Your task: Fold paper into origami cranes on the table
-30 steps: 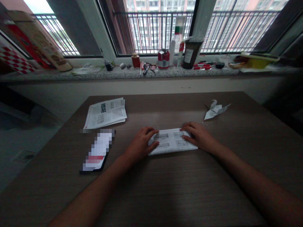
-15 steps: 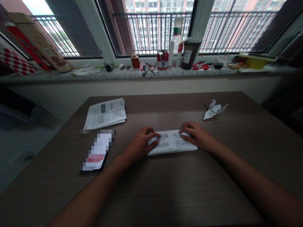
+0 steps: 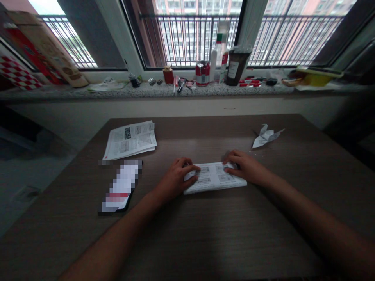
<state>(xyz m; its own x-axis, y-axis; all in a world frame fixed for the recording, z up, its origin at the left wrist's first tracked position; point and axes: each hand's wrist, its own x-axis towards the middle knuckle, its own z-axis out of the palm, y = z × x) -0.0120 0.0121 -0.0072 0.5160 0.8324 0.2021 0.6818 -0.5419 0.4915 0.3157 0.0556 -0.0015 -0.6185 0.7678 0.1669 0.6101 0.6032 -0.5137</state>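
A folded sheet of printed paper [image 3: 213, 177] lies on the table in front of me, long side across. My left hand [image 3: 183, 175] rests over its left end, index finger and thumb apart on the printed face and the other fingers bent near the far edge. At the far right part of the sheet, my right hand [image 3: 241, 166] touches the paper with thumb and fingers apart. Both hands are open, pressing from above. What lies beneath the sheet is hidden. A folded paper crane [image 3: 266, 136] stands beyond my right hand.
Left of my hands lies a phone [image 3: 121, 187] with a blurred screen. Behind it are folded printed sheets [image 3: 130, 138]. Along the stone windowsill [image 3: 158, 93] stand a red can [image 3: 202, 74], a clear bottle [image 3: 216, 58], a dark cup [image 3: 236, 66] and small items.
The paper and both hands sit very slightly farther right in view. Both hands stay on the sheet, and its folded shape looks the same.
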